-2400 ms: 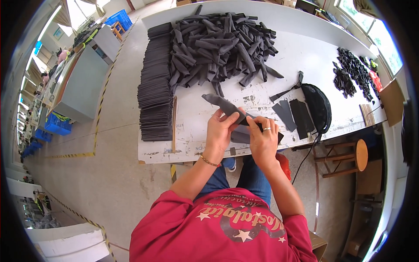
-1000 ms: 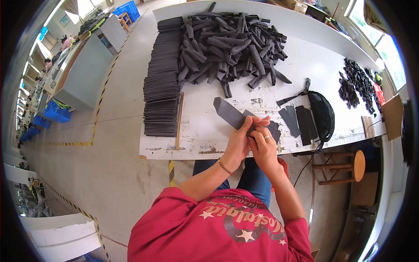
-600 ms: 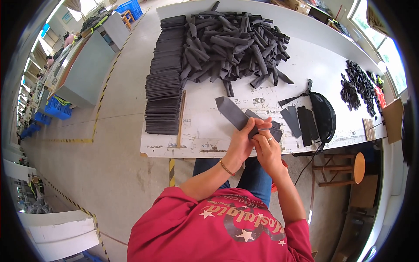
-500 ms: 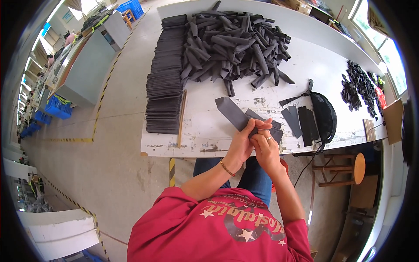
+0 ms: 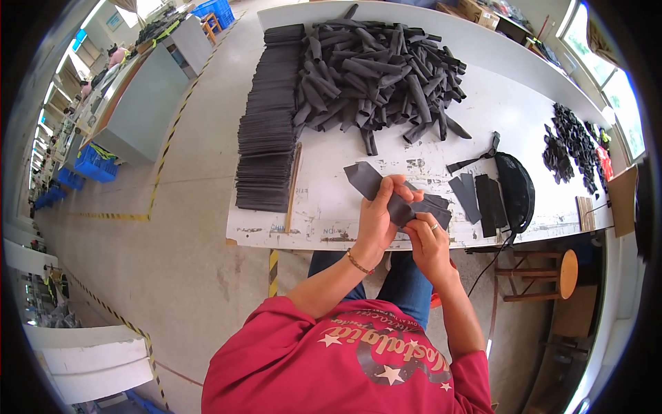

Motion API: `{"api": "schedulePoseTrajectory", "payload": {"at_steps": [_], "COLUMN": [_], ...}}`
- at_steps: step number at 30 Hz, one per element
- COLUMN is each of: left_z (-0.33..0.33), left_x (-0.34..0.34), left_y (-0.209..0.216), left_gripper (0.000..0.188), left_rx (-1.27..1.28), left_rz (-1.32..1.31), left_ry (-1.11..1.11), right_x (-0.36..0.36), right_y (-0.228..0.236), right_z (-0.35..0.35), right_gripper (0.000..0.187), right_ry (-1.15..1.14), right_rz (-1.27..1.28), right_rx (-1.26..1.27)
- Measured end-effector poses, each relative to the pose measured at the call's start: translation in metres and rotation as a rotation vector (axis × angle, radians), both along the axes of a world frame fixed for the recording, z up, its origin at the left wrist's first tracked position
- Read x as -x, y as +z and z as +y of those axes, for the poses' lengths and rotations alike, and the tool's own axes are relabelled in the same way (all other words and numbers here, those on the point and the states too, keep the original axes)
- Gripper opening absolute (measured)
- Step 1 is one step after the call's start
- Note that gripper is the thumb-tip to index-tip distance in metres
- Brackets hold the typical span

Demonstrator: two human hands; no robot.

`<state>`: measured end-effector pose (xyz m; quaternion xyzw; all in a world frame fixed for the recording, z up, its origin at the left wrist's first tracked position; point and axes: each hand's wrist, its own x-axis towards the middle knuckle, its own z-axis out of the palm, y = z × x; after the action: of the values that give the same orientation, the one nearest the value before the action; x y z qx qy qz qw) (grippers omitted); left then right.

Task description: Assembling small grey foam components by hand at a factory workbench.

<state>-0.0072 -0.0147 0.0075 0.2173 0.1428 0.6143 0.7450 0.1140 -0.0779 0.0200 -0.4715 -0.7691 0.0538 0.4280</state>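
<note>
Between my two hands a dark grey fabric strip (image 5: 363,179) is stretched at a slant, its pointed end sticking out to the far left. My left hand (image 5: 376,219) grips its middle, the thumb lying on top. Lower down, my right hand (image 5: 429,243) pinches the near end between thumb and fingers. Just behind the hands, several more flat grey strips (image 5: 436,205) lie overlapping on the white table (image 5: 331,200), partly covered by my fingers. A tall row of stacked dark strips (image 5: 265,138) runs along the table's left side, and a heap of tube-like dark pieces (image 5: 379,76) spreads beside it.
On the right lie a black curved pouch (image 5: 516,190) with a strap, black flat pieces (image 5: 488,203), and small black bundles (image 5: 572,145). A wooden stick (image 5: 294,186) rests alongside the row. A round wooden stool (image 5: 567,274) stands off to the right, with a cable hanging nearby.
My hands have drawn apart: the right moved down and right along the strip, the left slightly up. More of the strip's lower part shows. The whole view has shifted slightly.
</note>
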Motion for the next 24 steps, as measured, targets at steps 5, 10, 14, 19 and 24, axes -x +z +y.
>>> {"api": "schedulePoseTrajectory", "payload": {"at_steps": [5, 10, 14, 19, 24], "left_z": [-0.003, 0.002, 0.003, 0.000, 0.009], "left_x": [0.000, 0.016, 0.043, 0.055, 0.063], "left_y": [0.000, -0.003, 0.012, 0.030, 0.023], "left_gripper": [0.033, 0.034, 0.033, 0.022, 0.014], "left_rx": [0.022, -0.060, -0.384, -0.728, -0.694], "left_rz": [-0.014, 0.104, 0.508, 0.874, 0.875], "left_ry": [-0.012, -0.116, -0.203, -0.184, -0.316], "right_x": [0.003, -0.004, -0.010, 0.004, -0.004], "right_y": [0.000, 0.027, 0.075, 0.109, 0.112], "right_z": [0.000, -0.008, -0.009, 0.007, 0.016], "right_gripper": [0.021, 0.016, 0.025, 0.033, 0.032], "right_ry": [0.008, 0.042, -0.125, 0.072, 0.203], "right_rz": [0.000, -0.021, 0.149, -0.037, -0.404], "right_rx": [-0.010, 0.228, 0.162, -0.087, -0.220]}}
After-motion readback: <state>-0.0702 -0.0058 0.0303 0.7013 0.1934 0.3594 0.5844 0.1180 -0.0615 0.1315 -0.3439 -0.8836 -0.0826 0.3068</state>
